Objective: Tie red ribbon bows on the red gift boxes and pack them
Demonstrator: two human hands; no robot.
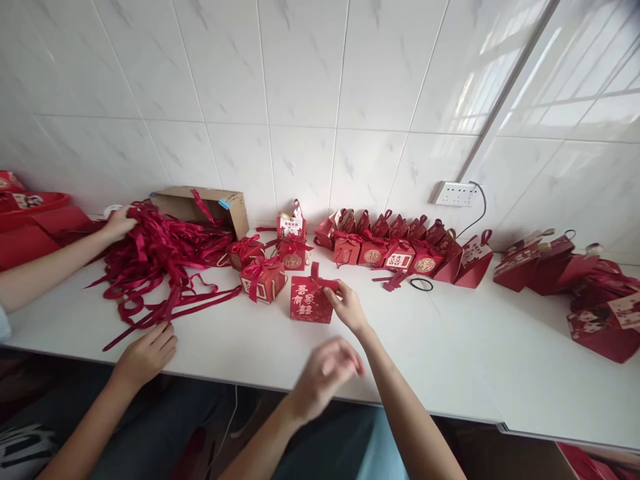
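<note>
My right hand (349, 308) grips the right upper edge of a red gift box (310, 301) with gold characters, which stands on the white table (450, 360). My left hand (327, 369) hovers above the table's front edge, a little short of the box. It is smeared by motion, its fingers look loosely curled, and I see nothing in it. Just left of the box stand several finished red boxes tied with ribbon bows (263, 279).
A co-worker on the left has one hand (120, 223) in a big pile of red ribbons (160, 260) and the other hand (147, 350) at its near edge. Behind are a cardboard box (205, 203), a row of red boxes (400, 247), a black ring (421, 285) and a wall socket (455, 193).
</note>
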